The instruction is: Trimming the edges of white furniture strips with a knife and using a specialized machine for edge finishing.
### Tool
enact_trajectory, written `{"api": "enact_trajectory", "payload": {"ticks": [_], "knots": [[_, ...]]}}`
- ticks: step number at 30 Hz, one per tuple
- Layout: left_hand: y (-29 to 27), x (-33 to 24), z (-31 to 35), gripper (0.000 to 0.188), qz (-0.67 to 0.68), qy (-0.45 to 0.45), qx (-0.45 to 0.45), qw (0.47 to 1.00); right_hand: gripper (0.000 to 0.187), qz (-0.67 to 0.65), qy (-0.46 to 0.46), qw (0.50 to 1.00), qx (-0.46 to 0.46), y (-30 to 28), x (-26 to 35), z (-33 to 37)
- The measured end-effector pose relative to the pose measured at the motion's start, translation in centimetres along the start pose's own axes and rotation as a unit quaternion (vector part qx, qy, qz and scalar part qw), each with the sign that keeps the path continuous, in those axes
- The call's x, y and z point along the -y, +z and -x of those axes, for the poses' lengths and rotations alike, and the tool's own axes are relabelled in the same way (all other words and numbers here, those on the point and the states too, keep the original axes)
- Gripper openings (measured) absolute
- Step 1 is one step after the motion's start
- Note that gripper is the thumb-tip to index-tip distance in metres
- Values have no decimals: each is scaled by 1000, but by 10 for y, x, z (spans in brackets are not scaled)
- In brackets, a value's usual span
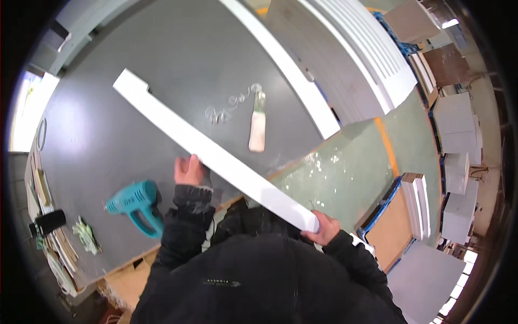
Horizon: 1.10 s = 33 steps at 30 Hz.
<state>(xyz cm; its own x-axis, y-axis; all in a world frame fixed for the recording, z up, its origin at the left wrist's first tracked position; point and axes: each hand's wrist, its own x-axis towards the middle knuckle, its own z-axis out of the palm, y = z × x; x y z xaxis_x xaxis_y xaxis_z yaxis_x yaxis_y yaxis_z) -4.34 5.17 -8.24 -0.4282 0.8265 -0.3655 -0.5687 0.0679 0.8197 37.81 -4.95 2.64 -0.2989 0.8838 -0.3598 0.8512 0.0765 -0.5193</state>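
Head view: both hands, left [189, 170] and right [324, 227], grip a long white board [216, 154] over the grey table [108, 135].

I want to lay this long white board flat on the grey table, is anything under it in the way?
The long white board hangs over bare grey table. The scraper and curled shavings lie just beyond it, the teal heat gun on its near side, beside the left hand.

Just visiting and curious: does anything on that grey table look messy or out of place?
Only small things: thin clear curly shavings lie loose on the grey table beside a scraper. The long white board overhangs the table edge, but both hands hold it.
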Motion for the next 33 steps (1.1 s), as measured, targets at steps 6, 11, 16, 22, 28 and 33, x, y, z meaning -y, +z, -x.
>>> {"api": "enact_trajectory", "payload": {"ticks": [6, 11, 16, 22, 28, 33], "knots": [[133, -24, -9, 32, 92, -50, 16, 994, 92, 97, 9, 994, -55, -53, -8, 15], [208, -24, -93, 20, 30, -51, 47, 997, 83, 145, 3, 987, -74, -40, -70, 9], [292, 37, -82, 27, -62, -143, 225, 962, 74, -45, -37, 992, -109, -93, -62, -88], [283, 76, -21, 49, -113, -202, 279, 932, 67, -38, -35, 997, -55, -143, -73, -244], [227, 48, 42, 50, -99, -235, 154, 955, 75, 45, -63, 994, -72, -154, -79, -368], [208, 62, 66, 51, -97, -179, 63, 977, 84, 80, -92, 990, -73, -145, -41, -453]]}}
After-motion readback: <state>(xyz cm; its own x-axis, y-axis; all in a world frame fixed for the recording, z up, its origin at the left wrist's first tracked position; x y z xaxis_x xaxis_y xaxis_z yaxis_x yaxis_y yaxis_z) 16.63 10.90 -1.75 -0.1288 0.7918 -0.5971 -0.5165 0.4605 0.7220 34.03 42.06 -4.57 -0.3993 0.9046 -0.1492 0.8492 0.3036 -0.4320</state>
